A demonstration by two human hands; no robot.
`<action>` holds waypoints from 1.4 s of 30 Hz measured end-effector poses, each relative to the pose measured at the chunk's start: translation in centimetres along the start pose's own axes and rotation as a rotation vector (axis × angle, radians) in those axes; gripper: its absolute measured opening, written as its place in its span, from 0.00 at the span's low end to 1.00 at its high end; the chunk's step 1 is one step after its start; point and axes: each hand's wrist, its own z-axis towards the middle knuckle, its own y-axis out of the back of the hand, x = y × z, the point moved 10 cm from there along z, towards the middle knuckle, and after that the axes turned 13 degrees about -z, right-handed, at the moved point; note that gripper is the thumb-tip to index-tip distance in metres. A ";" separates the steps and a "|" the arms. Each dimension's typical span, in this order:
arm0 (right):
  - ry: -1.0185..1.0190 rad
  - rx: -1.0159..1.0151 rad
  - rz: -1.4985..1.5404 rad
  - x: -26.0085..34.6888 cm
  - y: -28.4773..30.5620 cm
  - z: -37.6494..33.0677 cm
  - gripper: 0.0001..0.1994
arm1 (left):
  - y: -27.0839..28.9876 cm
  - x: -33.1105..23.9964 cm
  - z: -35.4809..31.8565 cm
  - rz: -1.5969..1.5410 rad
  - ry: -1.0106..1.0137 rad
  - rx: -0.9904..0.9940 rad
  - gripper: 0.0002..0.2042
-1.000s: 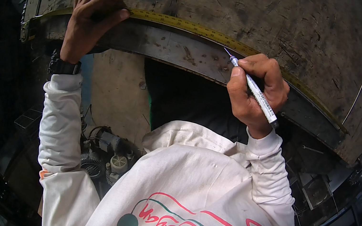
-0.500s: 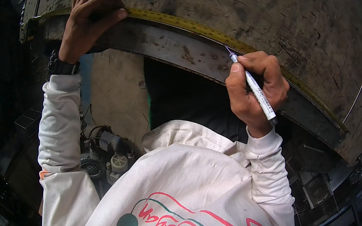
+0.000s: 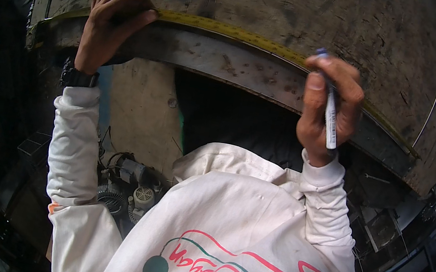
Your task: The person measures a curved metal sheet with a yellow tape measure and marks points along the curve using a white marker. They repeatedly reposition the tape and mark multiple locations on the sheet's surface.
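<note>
A yellow tape measure blade (image 3: 219, 27) stretches along the upper edge of a grey metal bar (image 3: 197, 54) at the near side of the worktable. My left hand (image 3: 113, 18) presses on the blade toward its left end, fingers curled over it and thumb pointing right. In my right hand (image 3: 332, 101) is a white marker pen (image 3: 331, 121) with a dark end, gripped between thumb and fingers. Its purplish tip points away from me, over the table just beyond the tape. The right fingers are somewhat blurred.
The worn, stained wooden tabletop (image 3: 276, 6) fills the far side. A thin pale rod (image 3: 434, 92) lies along its right part. Below the table, motor-like machines (image 3: 129, 178) stand at left, and metal frames (image 3: 383, 226) lie in the dark at right.
My right hand has moved right with the marker, and the pen has turned more upright, its tip leaving the bar's edge. The left hand has barely shifted on the tape.
</note>
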 end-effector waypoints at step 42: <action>-0.066 0.239 -0.274 -2.2 -0.7 0.6 0.09 | 0.8 0.6 -0.2 0.024 -0.058 -0.014 0.07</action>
